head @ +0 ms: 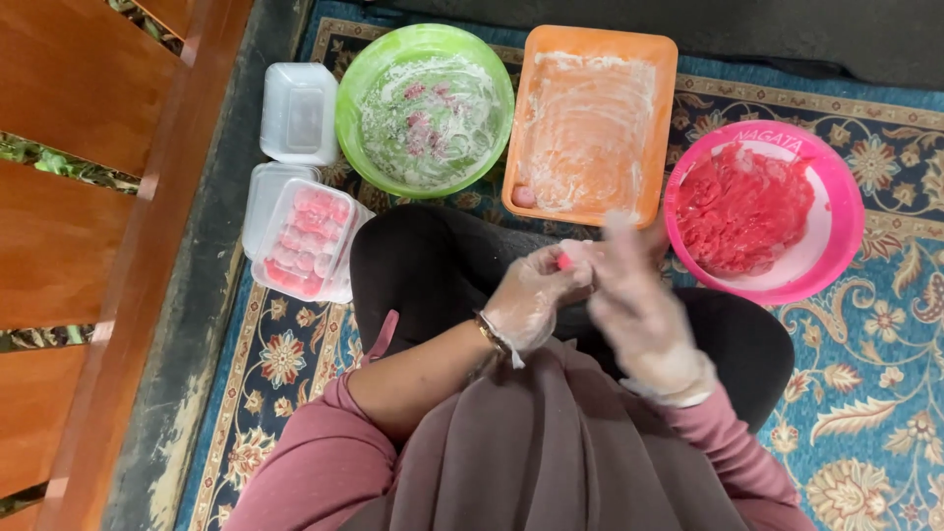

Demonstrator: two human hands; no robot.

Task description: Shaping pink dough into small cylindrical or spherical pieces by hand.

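Left hand [531,300], in a thin clear glove, is curled with fingertips pinching a small pink dough piece [564,261]. Right hand [639,310], also gloved and blurred, has fingers loosely extended and touches the same piece from the other side. From the hands: pink bowl [836,211] of red filling at 2 o'clock; floured orange tray [664,118] at 12; green bowl [359,118] at 11; clear container [300,246] holding pink balls at 9, beside 1 closed container [298,113]. All rest on a patterned rug [885,393].

floor: patterned blue rug [885,393] | left: dark strip [187,324], wood slats [59,236]
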